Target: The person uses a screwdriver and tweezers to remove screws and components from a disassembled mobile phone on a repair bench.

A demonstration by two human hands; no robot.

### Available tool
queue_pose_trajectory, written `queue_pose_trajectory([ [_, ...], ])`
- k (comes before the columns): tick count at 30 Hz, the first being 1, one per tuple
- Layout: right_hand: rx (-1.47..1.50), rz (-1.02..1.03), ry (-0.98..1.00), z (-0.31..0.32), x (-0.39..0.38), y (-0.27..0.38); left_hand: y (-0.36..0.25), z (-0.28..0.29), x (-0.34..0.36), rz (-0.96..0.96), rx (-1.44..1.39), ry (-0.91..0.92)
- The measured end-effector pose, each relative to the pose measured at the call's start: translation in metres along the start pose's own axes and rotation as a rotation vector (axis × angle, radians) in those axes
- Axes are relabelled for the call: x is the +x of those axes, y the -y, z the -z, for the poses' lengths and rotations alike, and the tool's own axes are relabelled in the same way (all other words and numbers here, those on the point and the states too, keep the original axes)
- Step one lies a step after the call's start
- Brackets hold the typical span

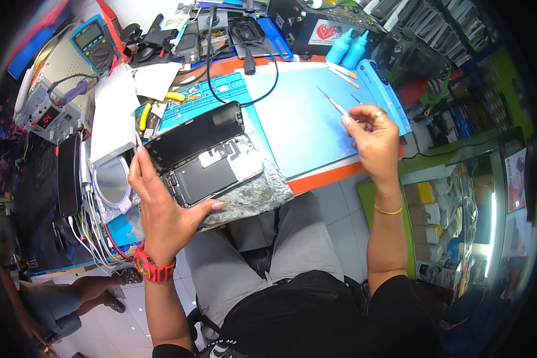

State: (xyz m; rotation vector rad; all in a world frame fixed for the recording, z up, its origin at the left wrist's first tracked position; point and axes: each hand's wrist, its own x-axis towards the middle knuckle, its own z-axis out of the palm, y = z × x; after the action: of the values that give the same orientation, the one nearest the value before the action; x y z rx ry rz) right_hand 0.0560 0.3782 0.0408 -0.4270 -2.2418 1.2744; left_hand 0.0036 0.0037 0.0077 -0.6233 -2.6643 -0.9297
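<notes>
An opened phone (206,179) lies tilted at the left part of the bench, its dark screen panel (200,134) folded up along the far side and its inner parts bare. My left hand (167,200) grips its left end, thumb along the near edge and fingers at the far corner. Over the blue mat (298,131), my right hand (373,134) pinches a slim pointed tool (333,102), whose tip points away to the left, apart from the phone. Its exact kind is too small to tell. Under the phone is a crumpled grey sheet (250,200).
A round mirror (112,181), a power supply (48,110) and cables (92,230) crowd the left. Behind are a multimeter (94,43), yellow-handled pliers (144,116) and a black cable (210,65). Two turquoise bottles (340,48) stand far right. Another person's legs (83,295) show lower left.
</notes>
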Motion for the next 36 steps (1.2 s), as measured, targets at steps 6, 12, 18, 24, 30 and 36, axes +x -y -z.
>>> queue_pose_trajectory([
  [6, -0.368, 0.197, 0.129, -0.008, 0.007, -0.011, 0.002, -0.002, 0.000, -0.002, 0.009, -0.009],
  [12, -0.464, 0.318, 0.243, -0.032, 0.021, -0.005, 0.002, -0.002, 0.000, -0.002, 0.003, -0.010],
  [18, -0.473, 0.304, 0.268, -0.035, 0.023, 0.002, 0.003, -0.002, -0.002, -0.010, 0.003, -0.004],
  [24, -0.454, 0.255, 0.295, -0.032, 0.022, 0.004, 0.003, 0.001, -0.001, -0.041, 0.016, -0.013],
  [30, -0.508, 0.300, 0.304, -0.029, 0.023, 0.005, 0.001, 0.000, 0.000, -0.043, 0.033, -0.021],
  [36, -0.648, 0.278, 0.377, -0.026, 0.027, 0.015, 0.002, 0.000, -0.001, 0.003, -0.023, 0.005],
])
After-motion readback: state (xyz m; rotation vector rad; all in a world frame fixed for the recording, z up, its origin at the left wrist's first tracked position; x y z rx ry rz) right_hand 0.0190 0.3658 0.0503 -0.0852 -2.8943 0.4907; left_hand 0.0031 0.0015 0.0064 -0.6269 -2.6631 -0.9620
